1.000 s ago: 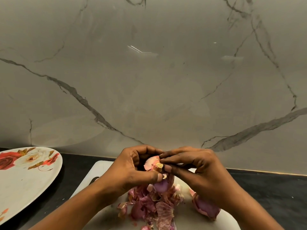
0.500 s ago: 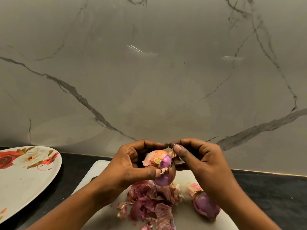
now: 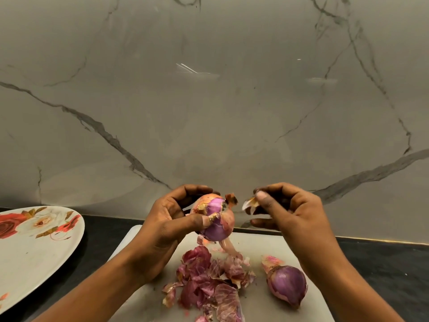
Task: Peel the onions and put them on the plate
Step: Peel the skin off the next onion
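My left hand (image 3: 171,219) grips a partly peeled red onion (image 3: 217,223) above the white cutting board (image 3: 255,249), thumb pressed on its front. Dry orange skin still clings to the onion's top and side. My right hand (image 3: 292,214) is a short way to the right of it and pinches a torn strip of onion skin (image 3: 249,203) between thumb and fingers. A second red onion (image 3: 286,285) with its skin on lies on the board at the right. The white floral plate (image 3: 34,249) lies at the far left with no onion visible on it.
A heap of purple onion peels (image 3: 209,282) covers the board's middle. The board rests on a black counter (image 3: 383,263), right in front of a grey marble wall (image 3: 209,101).
My right hand has pulled a strip of skin off the onion and moved away to the right. More purple flesh shows on the onion. Both hands have risen slightly.
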Available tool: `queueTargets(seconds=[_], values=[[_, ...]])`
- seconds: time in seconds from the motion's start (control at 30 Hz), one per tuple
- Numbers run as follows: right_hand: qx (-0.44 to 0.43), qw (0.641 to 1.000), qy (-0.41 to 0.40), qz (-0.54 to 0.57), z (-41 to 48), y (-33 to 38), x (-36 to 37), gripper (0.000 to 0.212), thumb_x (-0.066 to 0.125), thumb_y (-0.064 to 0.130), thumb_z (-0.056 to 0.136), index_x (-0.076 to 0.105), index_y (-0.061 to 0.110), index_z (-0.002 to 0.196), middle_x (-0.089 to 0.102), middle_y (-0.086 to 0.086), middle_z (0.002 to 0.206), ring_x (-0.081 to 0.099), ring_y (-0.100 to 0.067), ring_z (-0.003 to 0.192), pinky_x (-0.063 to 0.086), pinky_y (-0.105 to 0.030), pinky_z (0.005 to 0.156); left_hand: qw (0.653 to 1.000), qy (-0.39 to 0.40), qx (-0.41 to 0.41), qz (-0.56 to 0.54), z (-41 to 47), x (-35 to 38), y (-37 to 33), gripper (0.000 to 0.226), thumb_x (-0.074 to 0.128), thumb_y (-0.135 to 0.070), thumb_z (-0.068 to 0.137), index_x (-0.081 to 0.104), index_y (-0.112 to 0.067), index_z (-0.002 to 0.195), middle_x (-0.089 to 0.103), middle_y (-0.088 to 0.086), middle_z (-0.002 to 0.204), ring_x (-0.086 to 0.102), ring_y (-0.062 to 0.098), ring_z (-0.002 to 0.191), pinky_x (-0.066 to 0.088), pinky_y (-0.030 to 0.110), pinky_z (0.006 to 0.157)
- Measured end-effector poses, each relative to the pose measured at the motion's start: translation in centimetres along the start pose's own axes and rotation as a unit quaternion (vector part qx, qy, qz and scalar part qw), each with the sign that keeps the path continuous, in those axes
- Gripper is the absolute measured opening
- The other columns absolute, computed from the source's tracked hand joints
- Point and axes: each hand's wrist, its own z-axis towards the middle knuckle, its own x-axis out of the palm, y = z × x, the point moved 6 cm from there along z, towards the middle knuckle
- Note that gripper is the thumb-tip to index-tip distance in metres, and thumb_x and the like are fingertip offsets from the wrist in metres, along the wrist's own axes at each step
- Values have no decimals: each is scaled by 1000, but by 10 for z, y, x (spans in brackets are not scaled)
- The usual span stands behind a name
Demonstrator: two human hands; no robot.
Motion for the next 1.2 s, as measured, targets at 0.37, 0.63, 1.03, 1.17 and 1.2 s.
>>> queueTargets(seconds=[0.37, 0.63, 1.03, 1.17, 1.2], values=[[-34, 984, 129, -122, -11, -4, 23, 33, 82, 25, 87, 77, 28, 120, 80, 15, 110, 76, -7, 103, 64, -28, 84, 997, -14, 2, 74, -1, 2, 4, 65, 93, -11, 66, 69, -15, 126, 74, 5, 123, 73, 32, 112, 64, 38, 86], [-56, 978, 124, -158, -14, -3, 24, 31, 84, 14, 85, 81, 21, 114, 82, 14, 101, 78, -7, 96, 64, -27, 85, 994, -3, 3, 105, -4, 7, 3, 61, 97, -23, 58, 75, -24, 116, 74, 7, 123, 75, 33, 110, 64, 45, 89], [-63, 983, 13, -173, -7, -6, 11, 29, 73, -6, 85, 85, 19, 94, 80, 7, 78, 78, -17, 68, 66, -32, 68, 1000, 7, -7, -18, -3, 6, 1, 67, 87, -21, 63, 69, -13, 127, 73, 13, 127, 72, 37, 113, 63, 37, 82], [-50, 976, 9, -212, -7, -7, 10, 24, 74, -2, 85, 85, 18, 90, 79, 8, 72, 76, -12, 65, 65, -30, 67, 999, 22, -18, -32, -4, 11, 4, 65, 85, -21, 61, 73, -17, 125, 73, 11, 128, 72, 35, 114, 64, 37, 81], [-55, 969, 2, -239, -6, -7, 7, 21, 76, 1, 85, 85, 19, 89, 78, 10, 71, 76, -9, 65, 66, -30, 68, 999, 21, -20, -35, -4, 10, 4, 64, 85, -23, 61, 75, -20, 123, 73, 10, 128, 72, 35, 115, 64, 38, 82]])
